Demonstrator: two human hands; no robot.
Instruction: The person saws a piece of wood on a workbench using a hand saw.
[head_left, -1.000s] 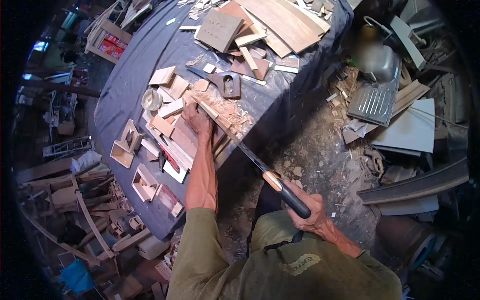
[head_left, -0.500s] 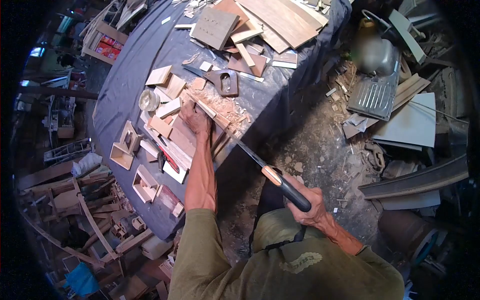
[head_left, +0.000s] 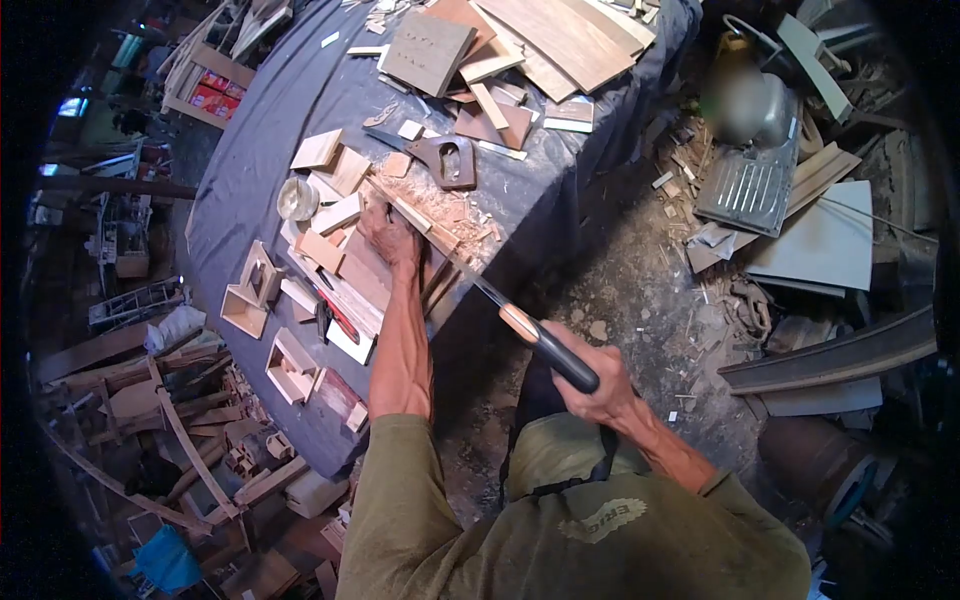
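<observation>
My right hand (head_left: pixel 597 388) is wrapped round the black and orange handle of a handsaw (head_left: pixel 545 345). The saw's narrow metal blade points up and left, its far part at a light wooden strip (head_left: pixel 425 222) near the table's edge. My left hand (head_left: pixel 392 238) presses and grips that strip from its left side, fingers bent and partly hidden. Sawdust and shavings (head_left: pixel 435 200) lie around the strip. Just beyond them rests a second saw with a dark wooden handle (head_left: pixel 450 163). Small wood blocks (head_left: pixel 340 213) lie left of my left hand.
A dark cloth covers the table (head_left: pixel 240 190). On it are a round tub (head_left: pixel 297 200), small open wooden boxes (head_left: pixel 290 370), a red-handled tool (head_left: pixel 340 318) and stacked boards (head_left: pixel 560 40). A metal sink (head_left: pixel 745 185) and scrap wood lie on the floor at right.
My right hand and the saw have moved up and left, pushing the blade farther toward the wooden strip. My left hand stays in about the same place.
</observation>
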